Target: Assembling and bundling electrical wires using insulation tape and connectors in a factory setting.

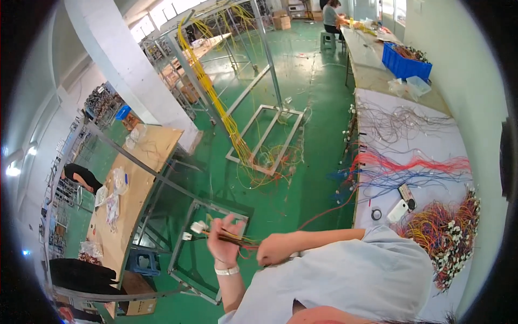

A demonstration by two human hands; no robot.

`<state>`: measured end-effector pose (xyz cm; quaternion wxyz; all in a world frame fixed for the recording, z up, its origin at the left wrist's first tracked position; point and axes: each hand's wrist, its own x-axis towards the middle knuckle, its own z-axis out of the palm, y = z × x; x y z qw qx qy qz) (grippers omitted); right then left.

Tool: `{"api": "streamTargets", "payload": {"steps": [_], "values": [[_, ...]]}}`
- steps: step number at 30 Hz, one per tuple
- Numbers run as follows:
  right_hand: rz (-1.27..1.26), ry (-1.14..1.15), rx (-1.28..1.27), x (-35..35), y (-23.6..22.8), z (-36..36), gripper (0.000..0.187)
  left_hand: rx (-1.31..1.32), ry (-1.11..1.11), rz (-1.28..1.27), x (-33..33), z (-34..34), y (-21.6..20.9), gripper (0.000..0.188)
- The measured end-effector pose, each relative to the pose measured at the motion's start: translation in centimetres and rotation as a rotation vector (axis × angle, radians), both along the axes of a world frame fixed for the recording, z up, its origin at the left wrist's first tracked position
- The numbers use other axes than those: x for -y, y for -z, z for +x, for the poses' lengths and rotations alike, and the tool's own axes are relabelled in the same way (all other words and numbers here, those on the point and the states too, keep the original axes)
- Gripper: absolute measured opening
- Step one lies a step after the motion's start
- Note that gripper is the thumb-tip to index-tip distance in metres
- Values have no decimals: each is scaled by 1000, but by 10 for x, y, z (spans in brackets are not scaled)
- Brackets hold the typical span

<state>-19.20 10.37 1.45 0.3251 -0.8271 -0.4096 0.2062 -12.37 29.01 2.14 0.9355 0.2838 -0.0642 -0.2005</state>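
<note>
In front of my body, my left hand (223, 245) has a bundle of thin wires (237, 238) across it, gripped near one end. Some of its fingers point upward. White plastic connectors (198, 227) stick out past its far side. Just to the right, my right hand (274, 249) is curled closed around the other part of the same bundle, close to my shirt. Dark, yellow and red strands show between the two hands. A single red wire (327, 211) runs up from near my right hand toward the table on the right.
On the right, a white-topped table (368, 210) holds red wires (415, 161), blue wires (394, 181), a tangled wire pile (442, 232), tape (376, 214) and a white phone (397, 211). A metal frame (208, 105) carries yellow cables. A wooden table (143, 178) stands left. Two people work farther off.
</note>
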Motion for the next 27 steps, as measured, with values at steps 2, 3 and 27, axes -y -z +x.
{"api": "streamTargets", "payload": {"steps": [2,3,27], "values": [[112,113,-88,33,-4,2,31,40,34,-289,-17,14,-9,15],[190,95,-224,46,-7,1,32,11,37,-385,-29,21,-10,13],[281,749,150,-11,35,27,48,-454,-283,14,52,10,65,25]]}}
